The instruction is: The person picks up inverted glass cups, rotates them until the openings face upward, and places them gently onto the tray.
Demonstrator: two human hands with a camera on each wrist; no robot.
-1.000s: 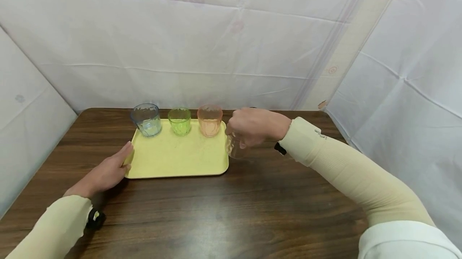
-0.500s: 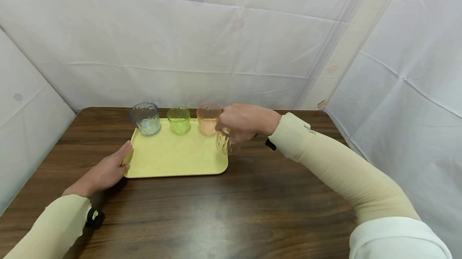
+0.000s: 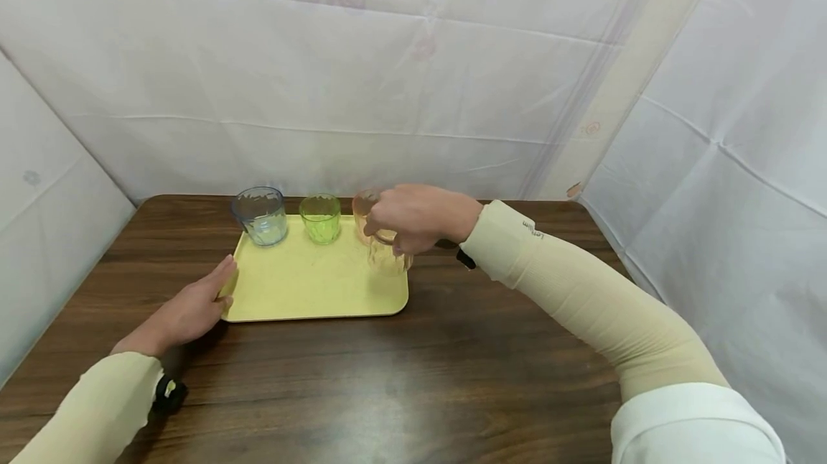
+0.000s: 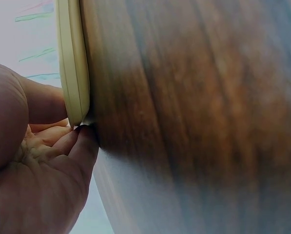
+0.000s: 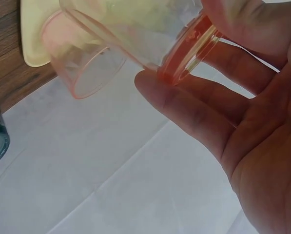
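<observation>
Yellow tray (image 3: 310, 291) | blue (image 3: 260, 215), green (image 3: 320, 218), orange cups (image 3: 362, 207) at back

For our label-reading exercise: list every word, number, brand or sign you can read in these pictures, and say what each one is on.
Small dark lettering on the right sleeve: too small and blurred to read.
Faint round pinkish marks on the white sheet: patterns, no readable text.
Nothing on the cups or tray.

cups: 4 (blue (image 3: 260, 215), green (image 3: 320, 218), pink (image 3: 363, 207), clear (image 3: 388, 256)) | tray (image 3: 310, 291): 1 | table (image 3: 413, 378): 1
</observation>
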